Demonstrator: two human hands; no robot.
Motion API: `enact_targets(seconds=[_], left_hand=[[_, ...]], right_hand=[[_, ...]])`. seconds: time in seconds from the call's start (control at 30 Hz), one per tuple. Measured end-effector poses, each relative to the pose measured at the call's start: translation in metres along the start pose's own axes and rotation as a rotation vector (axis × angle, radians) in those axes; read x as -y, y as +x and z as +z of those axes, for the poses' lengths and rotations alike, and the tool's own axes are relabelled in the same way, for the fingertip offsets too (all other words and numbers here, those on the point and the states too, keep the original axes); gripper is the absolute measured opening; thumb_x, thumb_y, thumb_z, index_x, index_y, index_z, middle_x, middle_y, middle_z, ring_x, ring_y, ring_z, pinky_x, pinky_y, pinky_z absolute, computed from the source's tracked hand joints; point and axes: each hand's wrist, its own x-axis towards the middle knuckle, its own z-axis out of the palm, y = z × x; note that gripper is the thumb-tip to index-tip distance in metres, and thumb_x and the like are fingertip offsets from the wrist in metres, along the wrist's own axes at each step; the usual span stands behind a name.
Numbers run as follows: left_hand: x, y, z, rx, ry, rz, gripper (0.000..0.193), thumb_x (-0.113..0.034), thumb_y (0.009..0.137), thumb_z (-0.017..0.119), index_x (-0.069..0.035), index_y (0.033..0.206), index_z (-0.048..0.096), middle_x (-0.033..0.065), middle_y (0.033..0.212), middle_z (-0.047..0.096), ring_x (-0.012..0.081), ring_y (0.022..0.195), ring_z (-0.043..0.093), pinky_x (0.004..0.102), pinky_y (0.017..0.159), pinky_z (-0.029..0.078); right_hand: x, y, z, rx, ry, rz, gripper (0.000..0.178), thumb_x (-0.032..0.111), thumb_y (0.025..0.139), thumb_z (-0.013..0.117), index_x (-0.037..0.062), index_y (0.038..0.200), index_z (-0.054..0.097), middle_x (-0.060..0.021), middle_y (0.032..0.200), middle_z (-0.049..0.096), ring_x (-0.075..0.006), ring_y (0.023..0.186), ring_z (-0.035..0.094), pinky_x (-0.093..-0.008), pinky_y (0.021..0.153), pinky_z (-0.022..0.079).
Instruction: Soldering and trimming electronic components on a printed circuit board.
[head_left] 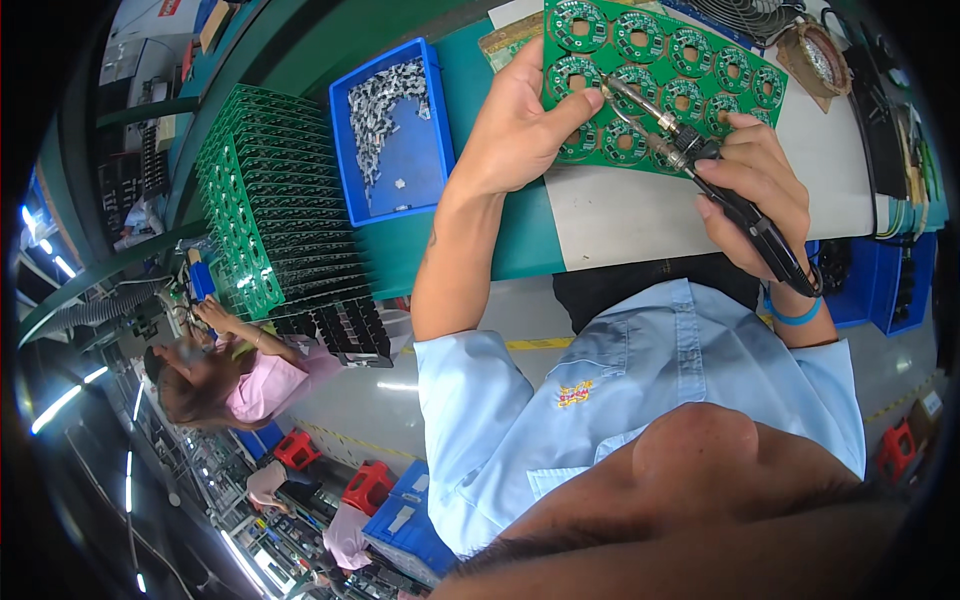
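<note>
A green circuit board panel [692,55] carries several round boards with square holes. My left hand [522,130] grips its left edge, thumb on top and the other fingers hidden beneath. In my right hand [757,190] is a black-handled soldering iron [742,212], closed in the fingers. Its metal barrel slants up and left over the panel, with a thin curved tube beside it. The iron's tip is close to my left thumb, over the round boards; I cannot tell whether it touches one. Under the panel lies a pale sheet [610,220] on the green bench mat.
Left of my arm a blue bin [405,165] holds many small metallic parts. Beyond it stands a tall rack of green panels [240,200]. A round metal-rimmed fixture [820,62] and a fan grille [745,15] sit at the far right. A co-worker in pink [265,385] works at left.
</note>
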Motion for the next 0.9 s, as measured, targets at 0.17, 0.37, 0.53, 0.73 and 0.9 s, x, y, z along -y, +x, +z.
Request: enact_targets(seconds=[0.17,0.37,0.53,0.73,0.9], left_hand=[[-0.001,-0.001,-0.001,0.015,0.028,-0.008,0.047,0.009,0.093,0.065,-0.001,0.138,0.056,0.0047,0.101,0.069,0.0067,0.078,0.057,0.0175,0.065,0.046],[0.008,0.003,0.002,0.008,-0.037,0.013,0.047,0.009,0.094,0.064,0.000,0.139,0.055,0.0052,0.103,0.069,0.0072,0.079,0.056,0.0188,0.067,0.046],[0.015,0.005,-0.004,0.025,-0.030,0.053,0.048,0.009,0.094,0.065,-0.001,0.140,0.055,0.0055,0.104,0.069,0.0080,0.080,0.057,0.0198,0.068,0.047],[0.011,0.004,-0.001,0.020,0.025,0.047,0.048,0.008,0.094,0.065,-0.001,0.140,0.055,0.0065,0.105,0.070,0.0090,0.082,0.059,0.0209,0.068,0.048],[0.009,0.002,-0.003,0.044,0.039,0.045,0.048,0.007,0.094,0.065,-0.001,0.140,0.055,0.0072,0.106,0.071,0.0097,0.083,0.060,0.0215,0.070,0.049]], right_hand=[[0.000,-0.001,0.000,0.001,-0.013,-0.002,0.038,0.000,0.069,0.077,0.0018,0.107,0.077,-0.0096,0.090,0.068,-0.0261,0.086,0.060,-0.0476,0.103,0.048],[0.000,0.000,0.001,0.006,-0.017,-0.001,0.037,0.000,0.069,0.076,0.0020,0.106,0.077,-0.0099,0.090,0.068,-0.0260,0.086,0.060,-0.0474,0.103,0.048],[0.002,0.003,-0.002,0.023,-0.018,0.000,0.037,0.000,0.069,0.076,0.0020,0.106,0.077,-0.0100,0.089,0.068,-0.0261,0.086,0.060,-0.0479,0.103,0.048],[0.002,0.002,-0.005,0.026,-0.033,-0.011,0.037,0.000,0.068,0.076,0.0023,0.106,0.077,-0.0102,0.090,0.068,-0.0265,0.086,0.059,-0.0486,0.102,0.048],[0.006,0.006,-0.005,0.030,-0.038,-0.008,0.037,0.001,0.068,0.076,0.0025,0.105,0.078,-0.0103,0.090,0.068,-0.0267,0.086,0.059,-0.0489,0.102,0.048]])
